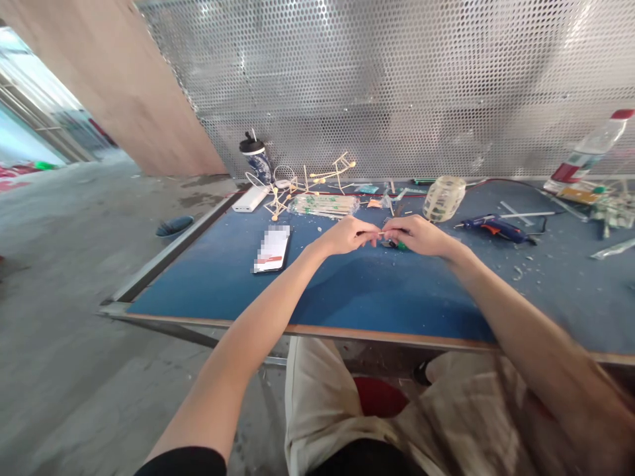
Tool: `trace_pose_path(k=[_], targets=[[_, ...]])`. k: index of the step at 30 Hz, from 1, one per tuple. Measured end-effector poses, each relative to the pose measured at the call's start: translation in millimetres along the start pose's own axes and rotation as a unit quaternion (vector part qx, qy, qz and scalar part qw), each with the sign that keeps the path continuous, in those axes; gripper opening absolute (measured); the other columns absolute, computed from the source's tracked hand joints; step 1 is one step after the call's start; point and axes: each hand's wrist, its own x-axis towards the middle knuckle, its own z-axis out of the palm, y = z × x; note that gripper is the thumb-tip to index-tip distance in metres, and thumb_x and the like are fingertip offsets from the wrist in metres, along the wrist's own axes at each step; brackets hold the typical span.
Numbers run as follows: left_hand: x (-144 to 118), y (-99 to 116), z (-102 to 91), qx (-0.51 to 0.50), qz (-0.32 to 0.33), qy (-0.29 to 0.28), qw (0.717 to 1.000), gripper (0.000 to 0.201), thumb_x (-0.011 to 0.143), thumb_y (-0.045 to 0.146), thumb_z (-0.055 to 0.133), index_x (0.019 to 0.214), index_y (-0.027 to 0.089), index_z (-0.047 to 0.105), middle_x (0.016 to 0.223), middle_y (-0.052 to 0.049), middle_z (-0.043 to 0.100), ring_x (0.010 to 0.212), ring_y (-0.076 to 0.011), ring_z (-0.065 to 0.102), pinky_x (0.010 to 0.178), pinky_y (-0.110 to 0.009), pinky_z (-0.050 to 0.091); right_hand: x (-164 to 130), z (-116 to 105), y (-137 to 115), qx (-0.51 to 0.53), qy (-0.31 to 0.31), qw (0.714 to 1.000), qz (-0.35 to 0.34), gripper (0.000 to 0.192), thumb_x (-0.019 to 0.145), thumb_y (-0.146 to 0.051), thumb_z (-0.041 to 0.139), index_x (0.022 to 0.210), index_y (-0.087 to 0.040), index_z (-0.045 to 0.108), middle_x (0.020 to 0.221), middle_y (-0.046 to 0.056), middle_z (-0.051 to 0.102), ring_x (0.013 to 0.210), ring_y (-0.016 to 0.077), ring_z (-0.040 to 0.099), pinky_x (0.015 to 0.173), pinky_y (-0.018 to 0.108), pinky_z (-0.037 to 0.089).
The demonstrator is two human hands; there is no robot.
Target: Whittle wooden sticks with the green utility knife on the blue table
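Observation:
Over the middle of the blue table (198, 291), my left hand (343, 235) and my right hand (417, 236) meet almost fingertip to fingertip. Both are closed in a pinch on a small, thin, pale stick (381, 233), which shows only in the short gap between them; its ends are hidden by my fingers. Just beneath my right hand lies a small green and dark object (398, 245), partly covered. Beyond my left hand is a clear packet of pale sticks (325, 205) with green print.
A phone (272, 249) and white power bank (251, 199) lie left, near stick-and-ball models (276, 201) and a lidded cup (256, 158). Rightward are a ribbed clear container (444, 198), blue glue gun (499, 227) and bottle (590, 155). A perforated metal panel (372, 79) rises behind.

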Motion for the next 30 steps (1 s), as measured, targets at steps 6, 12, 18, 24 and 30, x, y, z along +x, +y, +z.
trace_pose_path(k=[6, 12, 18, 24, 30], targets=[[0.7, -3.7, 1.5, -0.018, -0.004, -0.005, 1.000, 0.032, 0.101, 0.031, 0.046, 0.096, 0.019, 0.076, 0.083, -0.003, 0.077, 0.066, -0.0105, 0.064, 0.067, -0.026, 0.048, -0.2, -3.6, -0.4, 0.030, -0.028, 0.999, 0.007, 0.028, 0.097, -0.034, 0.044, 0.094, -0.023, 0.069, 0.075, -0.001, 0.066, 0.067, 0.0138, 0.056, 0.068, 0.027, 0.045], [1.5, -0.8, -1.8, -0.027, -0.028, -0.025, 0.999, 0.032, 0.100, 0.033, 0.046, 0.090, 0.020, 0.074, 0.082, -0.003, 0.076, 0.068, -0.0114, 0.064, 0.068, -0.026, 0.048, -0.1, -1.6, 1.2, 0.029, -0.019, 0.999, 0.013, 0.029, 0.098, -0.036, 0.044, 0.097, -0.022, 0.070, 0.076, -0.001, 0.066, 0.065, 0.0129, 0.054, 0.066, 0.027, 0.044], [1.3, -2.4, -3.9, -0.070, -0.030, -0.027, 0.997, 0.029, 0.099, 0.032, 0.048, 0.095, 0.020, 0.074, 0.083, -0.002, 0.075, 0.067, -0.0106, 0.062, 0.069, -0.025, 0.048, -0.6, -3.1, -3.7, 0.063, -0.018, 0.998, 0.021, 0.029, 0.099, -0.038, 0.045, 0.094, -0.022, 0.068, 0.073, -0.001, 0.063, 0.066, 0.0134, 0.054, 0.066, 0.027, 0.044], [0.7, -6.9, -0.1, 0.013, -0.005, 0.001, 1.000, 0.031, 0.100, 0.033, 0.048, 0.095, 0.022, 0.076, 0.087, -0.002, 0.077, 0.069, -0.0124, 0.065, 0.070, -0.027, 0.047, -0.8, -1.0, -1.6, -0.006, 0.009, 1.000, 0.022, 0.028, 0.099, -0.034, 0.047, 0.099, -0.023, 0.072, 0.078, 0.000, 0.070, 0.068, 0.0150, 0.059, 0.069, 0.028, 0.046], [3.5, -17.1, 12.1, 0.212, -0.038, 0.064, 0.975, 0.037, 0.104, 0.043, 0.043, 0.113, 0.029, 0.076, 0.101, -0.004, 0.080, 0.086, -0.0183, 0.071, 0.073, -0.032, 0.046, 0.6, 6.0, 2.6, -0.112, 0.088, 0.990, 0.018, 0.026, 0.098, -0.036, 0.052, 0.100, -0.023, 0.075, 0.090, 0.005, 0.076, 0.078, 0.0193, 0.066, 0.075, 0.032, 0.047]])
